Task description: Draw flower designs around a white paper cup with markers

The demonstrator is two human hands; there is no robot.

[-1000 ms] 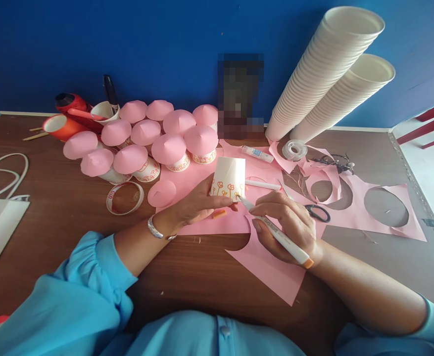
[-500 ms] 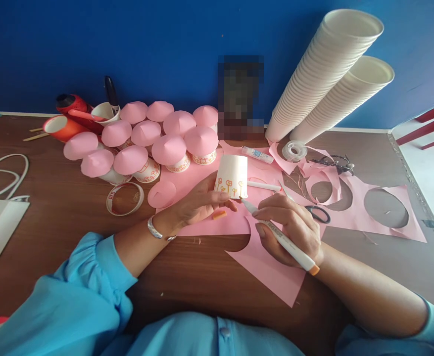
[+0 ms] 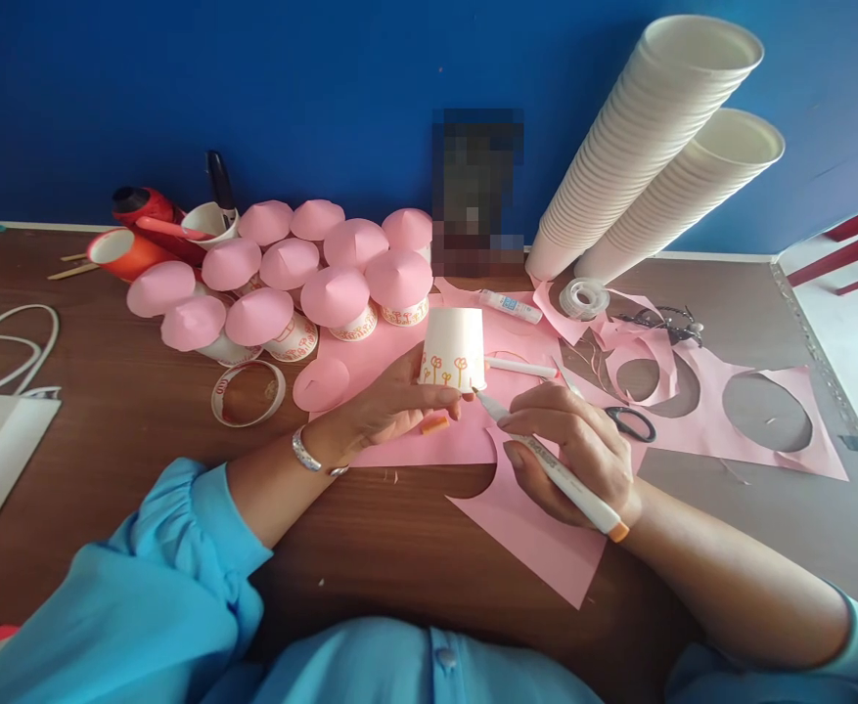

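Near zone. Blue sleeve (image 3: 179, 557) at L edge of table (image 3: 370, 548); bracelet (image 3: 302, 452) on L wrist.

R hand (image 3: 575, 440): thumb & fingers pinch a white pen (image 3: 557, 474) w/ orange end. Pen slopes up & L; tip is at lower R rim of cup. Tip contact: can't tell.

L hand (image 3: 391, 399): curled round a white cup (image 3: 453, 335), thumb along its lower edge; far fingertips partly hidden. Cup is upside down, wide rim toward the person, raised over the pink paper (image 3: 465, 445). Row of red/yellow flowers runs along the rim end; upper part plain.

Change vs. approx. 0.5 s ago: cup turned slightly in L hand, flowers displaced across its face; pen tip approx. same posn. Probable meaning: a different part of the flower row is now presented to the tip, i.e. drawing is in progress, row likely incomplete at R.

Mid zone. Orange cap (image 3: 434, 424) on paper, just beyond L fingers. 2nd pen (image 3: 522, 367) lies R of cup; scissors (image 3: 653, 430) beyond R hand.

Far zone. Glue stick (image 3: 511, 306), tape roll (image 3: 567, 301). Cups w/ pink cone tops (image 3: 336, 296) grouped far L; 2 tall cup stacks (image 3: 641, 147) at far R, near blue wall (image 3: 289, 88).
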